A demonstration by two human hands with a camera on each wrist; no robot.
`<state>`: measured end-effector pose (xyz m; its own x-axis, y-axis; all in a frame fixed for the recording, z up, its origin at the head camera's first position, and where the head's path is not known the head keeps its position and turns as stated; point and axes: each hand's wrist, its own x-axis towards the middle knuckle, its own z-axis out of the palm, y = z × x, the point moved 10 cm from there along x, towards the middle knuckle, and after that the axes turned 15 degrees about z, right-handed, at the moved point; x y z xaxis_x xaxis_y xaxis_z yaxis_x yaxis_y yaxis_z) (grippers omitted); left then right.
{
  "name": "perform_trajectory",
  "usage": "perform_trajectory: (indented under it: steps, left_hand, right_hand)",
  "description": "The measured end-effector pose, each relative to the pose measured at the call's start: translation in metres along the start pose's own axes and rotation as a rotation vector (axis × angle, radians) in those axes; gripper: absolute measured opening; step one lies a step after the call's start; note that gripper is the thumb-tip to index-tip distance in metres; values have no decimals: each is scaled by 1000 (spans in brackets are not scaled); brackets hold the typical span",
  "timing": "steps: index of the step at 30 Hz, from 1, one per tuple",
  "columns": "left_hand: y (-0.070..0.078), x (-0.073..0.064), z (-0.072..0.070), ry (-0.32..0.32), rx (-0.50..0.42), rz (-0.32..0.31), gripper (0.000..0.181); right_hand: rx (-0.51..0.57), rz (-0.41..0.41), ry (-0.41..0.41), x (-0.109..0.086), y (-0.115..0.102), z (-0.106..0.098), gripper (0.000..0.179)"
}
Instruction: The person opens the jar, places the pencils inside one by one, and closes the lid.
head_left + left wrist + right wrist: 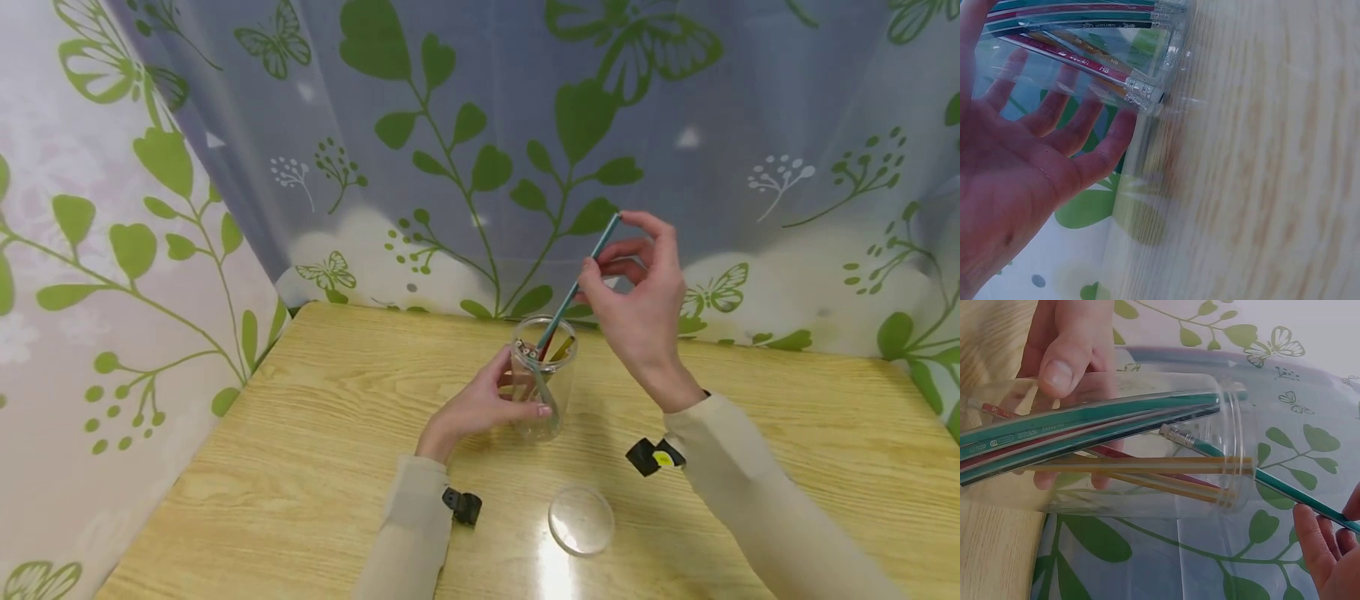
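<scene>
My left hand point(480, 404) grips a clear plastic jar point(564, 387) on the table, thumb across the front and fingers round the far side. Several pencils point(1054, 464) in teal, red and yellow lean inside it, some showing eraser ends at the bottom. Above the jar, my right hand point(637, 300) pinches a teal pencil point(564, 304) between thumb and fingers. That pencil slants down through the open mouth; in the right wrist view its eraser end point(1175, 434) is inside the jar. A round clear lid point(581, 520) lies flat nearer to me.
The jar and lid share a light wood-grain table point(300, 450). Along its far edge hangs a blue-grey curtain point(465, 75) with green leaves and butterflies. A pale curtain point(45, 292) of similar pattern borders the left side.
</scene>
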<state>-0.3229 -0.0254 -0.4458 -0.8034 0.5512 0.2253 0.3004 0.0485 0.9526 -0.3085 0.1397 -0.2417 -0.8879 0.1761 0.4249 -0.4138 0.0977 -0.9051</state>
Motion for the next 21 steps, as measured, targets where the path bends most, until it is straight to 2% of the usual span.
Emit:
perform_trajectory:
  steps: [12,21]
  left_hand:
    - [-1,0,-2,0,5,4,84]
    - [-1,0,0,-2,-1,-4,84]
  right_hand:
    - [-55,-32,18,1,0,6,54]
    - [-250,14,-83,-4,17,22,56]
